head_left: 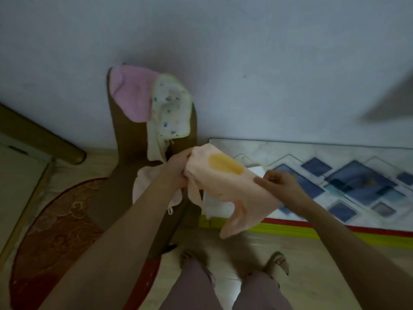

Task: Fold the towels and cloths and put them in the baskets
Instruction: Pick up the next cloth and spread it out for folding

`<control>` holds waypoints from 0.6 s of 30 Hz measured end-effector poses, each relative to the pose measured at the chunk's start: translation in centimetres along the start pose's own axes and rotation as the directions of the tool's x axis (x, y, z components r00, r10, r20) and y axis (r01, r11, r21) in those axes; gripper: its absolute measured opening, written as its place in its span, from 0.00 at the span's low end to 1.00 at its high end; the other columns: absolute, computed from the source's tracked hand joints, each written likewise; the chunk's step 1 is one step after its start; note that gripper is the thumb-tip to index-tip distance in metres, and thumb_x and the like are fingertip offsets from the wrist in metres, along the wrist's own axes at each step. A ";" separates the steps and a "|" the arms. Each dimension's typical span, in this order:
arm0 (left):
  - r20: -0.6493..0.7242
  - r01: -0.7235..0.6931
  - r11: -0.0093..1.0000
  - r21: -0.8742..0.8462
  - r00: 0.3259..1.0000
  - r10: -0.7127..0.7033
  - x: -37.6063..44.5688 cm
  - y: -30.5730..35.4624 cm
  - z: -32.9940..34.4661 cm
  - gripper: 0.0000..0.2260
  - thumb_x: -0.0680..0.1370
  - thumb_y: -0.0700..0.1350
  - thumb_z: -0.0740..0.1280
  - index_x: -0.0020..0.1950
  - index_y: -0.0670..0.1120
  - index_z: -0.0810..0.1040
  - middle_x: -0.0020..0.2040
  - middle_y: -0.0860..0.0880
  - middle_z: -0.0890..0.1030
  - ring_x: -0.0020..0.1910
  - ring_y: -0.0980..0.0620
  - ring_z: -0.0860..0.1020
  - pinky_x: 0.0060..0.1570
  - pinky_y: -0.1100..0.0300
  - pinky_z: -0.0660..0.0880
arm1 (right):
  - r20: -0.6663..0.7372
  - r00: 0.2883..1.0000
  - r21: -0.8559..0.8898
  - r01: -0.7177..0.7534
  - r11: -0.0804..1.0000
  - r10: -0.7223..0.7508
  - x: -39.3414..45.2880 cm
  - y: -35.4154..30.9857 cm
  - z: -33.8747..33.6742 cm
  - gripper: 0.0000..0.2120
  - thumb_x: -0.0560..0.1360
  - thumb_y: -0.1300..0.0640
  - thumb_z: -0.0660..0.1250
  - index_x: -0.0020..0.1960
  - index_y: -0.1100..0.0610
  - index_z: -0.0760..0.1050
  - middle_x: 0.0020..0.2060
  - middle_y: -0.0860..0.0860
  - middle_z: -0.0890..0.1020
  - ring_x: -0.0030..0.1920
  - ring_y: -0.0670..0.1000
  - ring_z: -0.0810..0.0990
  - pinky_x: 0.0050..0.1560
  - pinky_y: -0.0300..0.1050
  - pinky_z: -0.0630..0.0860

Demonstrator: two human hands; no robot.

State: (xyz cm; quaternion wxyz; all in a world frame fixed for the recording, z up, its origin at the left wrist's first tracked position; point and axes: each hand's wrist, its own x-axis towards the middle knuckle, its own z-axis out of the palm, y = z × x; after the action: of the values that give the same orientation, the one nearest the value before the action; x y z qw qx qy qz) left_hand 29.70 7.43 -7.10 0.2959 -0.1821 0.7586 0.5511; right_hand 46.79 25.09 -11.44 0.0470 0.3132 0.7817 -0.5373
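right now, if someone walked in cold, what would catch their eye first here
First the peach cloth with a yellow patch, held up mid-frame, the left hand bunching its upper end and the right hand pinching its edge. Behind it, a pink towel and a white dotted cloth hang over the top of a brown chair back against the wall. To the right lies a mat with blue diamonds.

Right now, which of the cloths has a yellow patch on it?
The peach cloth held between both hands; the pink towel and the dotted white cloth on the brown chair have none.
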 end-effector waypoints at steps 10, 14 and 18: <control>0.617 -0.268 0.754 0.599 0.755 -0.222 -4.6 -5.8 19.6 0.27 0.70 0.60 0.73 0.62 0.46 0.74 0.50 0.52 0.77 0.47 0.54 0.76 0.46 0.58 0.75 | 0.110 0.975 -0.503 -0.114 0.857 0.194 -4.9 16.4 -17.7 0.18 0.73 0.44 0.70 0.32 0.54 0.71 0.26 0.48 0.68 0.30 0.48 0.69 0.29 0.40 0.58; 0.578 -0.534 0.223 0.815 0.736 -0.353 -4.3 -10.1 24.1 0.17 0.72 0.56 0.72 0.54 0.50 0.73 0.48 0.54 0.73 0.44 0.57 0.72 0.41 0.63 0.68 | 0.147 0.907 -0.699 -0.187 0.690 0.395 -5.7 22.8 -21.0 0.09 0.72 0.44 0.69 0.39 0.49 0.75 0.42 0.49 0.79 0.46 0.52 0.78 0.39 0.42 0.68; 0.571 -0.627 -0.031 0.778 0.727 -0.381 -1.2 -14.0 27.1 0.16 0.72 0.52 0.71 0.56 0.46 0.77 0.52 0.48 0.77 0.48 0.51 0.75 0.45 0.58 0.72 | 0.059 0.847 -0.646 -0.372 0.666 0.529 -5.6 28.7 -21.3 0.14 0.76 0.53 0.63 0.32 0.53 0.67 0.38 0.53 0.76 0.44 0.57 0.79 0.35 0.41 0.68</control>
State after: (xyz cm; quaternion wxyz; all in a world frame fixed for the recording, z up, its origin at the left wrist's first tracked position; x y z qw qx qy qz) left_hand 45.77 28.41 -22.43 0.5191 0.3747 0.7597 -0.1139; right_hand 72.35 47.70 -23.50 0.3727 0.3973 0.7975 -0.2594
